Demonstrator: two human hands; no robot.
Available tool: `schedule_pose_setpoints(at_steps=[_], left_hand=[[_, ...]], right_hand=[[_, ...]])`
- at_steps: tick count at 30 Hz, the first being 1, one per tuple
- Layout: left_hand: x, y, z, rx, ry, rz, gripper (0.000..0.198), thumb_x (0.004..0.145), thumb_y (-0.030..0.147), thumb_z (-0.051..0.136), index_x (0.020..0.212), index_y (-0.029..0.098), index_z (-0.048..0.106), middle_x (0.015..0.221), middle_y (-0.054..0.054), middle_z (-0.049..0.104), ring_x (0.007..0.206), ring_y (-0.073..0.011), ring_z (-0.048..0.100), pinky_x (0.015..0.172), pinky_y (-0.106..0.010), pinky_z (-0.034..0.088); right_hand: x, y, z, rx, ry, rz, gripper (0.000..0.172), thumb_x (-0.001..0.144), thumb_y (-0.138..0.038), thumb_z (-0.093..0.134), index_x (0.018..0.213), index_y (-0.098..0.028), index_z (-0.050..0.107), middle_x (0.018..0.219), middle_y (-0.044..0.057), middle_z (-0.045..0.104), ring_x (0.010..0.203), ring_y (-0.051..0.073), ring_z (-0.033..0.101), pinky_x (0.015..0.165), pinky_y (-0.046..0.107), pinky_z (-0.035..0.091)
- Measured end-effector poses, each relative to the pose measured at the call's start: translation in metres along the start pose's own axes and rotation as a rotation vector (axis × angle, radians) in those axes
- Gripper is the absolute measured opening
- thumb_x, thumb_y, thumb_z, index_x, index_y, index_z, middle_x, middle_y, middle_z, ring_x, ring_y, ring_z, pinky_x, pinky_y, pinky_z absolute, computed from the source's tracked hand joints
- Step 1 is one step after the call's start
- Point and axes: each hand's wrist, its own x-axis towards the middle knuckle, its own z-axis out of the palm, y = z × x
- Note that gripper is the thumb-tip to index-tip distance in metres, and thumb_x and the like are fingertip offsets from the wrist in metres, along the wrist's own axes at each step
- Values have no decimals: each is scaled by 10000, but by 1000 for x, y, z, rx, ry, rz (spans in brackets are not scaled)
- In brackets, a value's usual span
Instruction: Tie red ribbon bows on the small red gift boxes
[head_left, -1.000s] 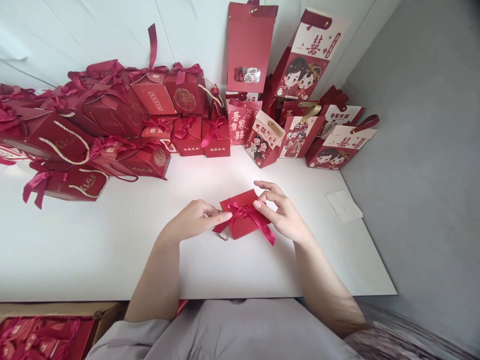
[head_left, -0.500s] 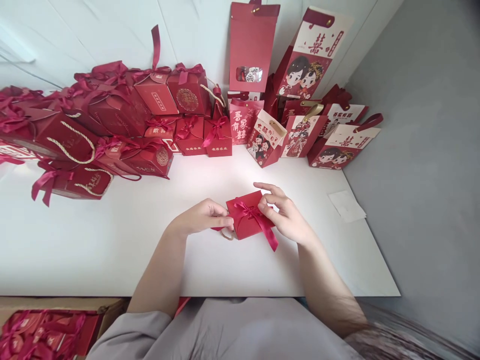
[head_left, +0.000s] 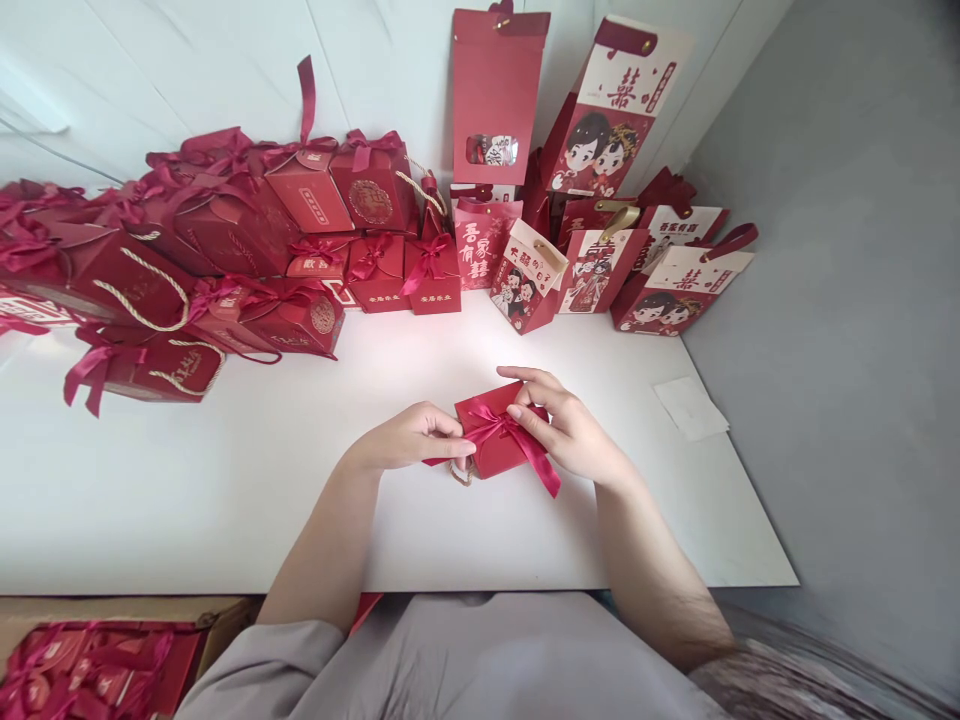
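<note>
A small red gift box (head_left: 491,462) sits between my hands above the white table, with a glossy crimson ribbon (head_left: 541,470) knotted across its top. One ribbon tail hangs off toward the lower right. My left hand (head_left: 420,437) pinches the ribbon at the box's left edge, thumb on top. A loop of beige rope handle (head_left: 460,474) shows just below that thumb. My right hand (head_left: 562,425) pinches the ribbon near the knot between thumb and fingers, with its index finger stretched out over the box's far corner.
Many ribboned red boxes (head_left: 225,230) are stacked at the back left. Taller printed gift bags (head_left: 600,140) stand at the back right. White paper (head_left: 690,408) lies near the grey wall (head_left: 840,300). Below the table's front edge, a cardboard carton (head_left: 225,625) holds more red boxes.
My left hand has shifted slightly right along the ribbon, and my right thumb has come further left over the knot. The view has tilted a little.
</note>
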Motion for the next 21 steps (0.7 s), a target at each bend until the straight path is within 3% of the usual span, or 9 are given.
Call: schedule_pose_setpoints(at_steps=[11, 15, 17, 21], left_hand=[[-2, 3, -2, 151, -10, 60, 306, 885, 367, 658, 698, 127, 693, 839, -118, 755, 791, -191, 717, 625, -232, 480], [-5, 4, -3, 197, -1, 50, 307, 873, 369, 668, 680, 136, 722, 704, -77, 712, 687, -165, 683, 559, -222, 446], [-6, 5, -2, 196, -9, 37, 309, 871, 385, 670, 685, 146, 736, 701, -68, 717, 668, -158, 674, 579, -232, 474], [-4, 5, 0, 105, -1, 54, 341, 872, 458, 664, 805, 139, 765, 862, -112, 770, 824, -222, 727, 766, -314, 567]], right_hand=[[0, 1, -3, -43, -40, -80, 230, 1012, -307, 523, 799, -229, 563, 1300, 88, 597, 1242, 250, 539, 1022, 435, 442], [0, 3, -1, -36, -26, -48, 250, 985, -350, 580, 768, -227, 564, 1271, 76, 609, 1192, 250, 566, 1004, 425, 448], [1, 3, -1, -20, -11, -14, 289, 964, -384, 612, 733, -221, 557, 1276, 76, 609, 1160, 254, 589, 980, 418, 459], [1, 4, -2, 22, 10, 36, 329, 956, -421, 615, 707, -211, 575, 1297, 82, 603, 1145, 256, 609, 941, 399, 477]])
